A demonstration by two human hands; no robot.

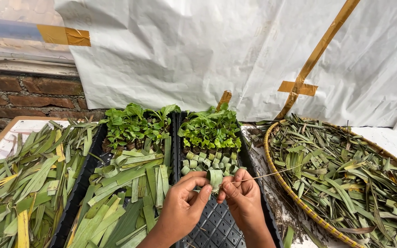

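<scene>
Two hands meet over the right black seedling tray [217, 225], and both bear on one small rolled leaf cup [215, 178]. Your left hand [182, 206] closes thumb and forefinger on the cup's left side; your right hand [242, 200] pinches its right side and also holds a thin pale sliver [272, 173] that runs out to the right, toward the woven basket [290, 193] of leaf scraps. Both sets of fingers [203, 195] are nearly shut, with only the cup between them.

Risk 1: the roll can spring open if either pinch slackens, because the leaf strip is stiff and only the fingers hold it.
Risk 2: the sliver can snap or slip out if you pull it at an angle.
Risk 3: a dropped cup would likely fall among the finished cups [207, 161] just ahead, or onto the loose leaf strips [129, 193] on the left tray.

The cup sits above the fingertips, upright, projecting slightly past them.
</scene>
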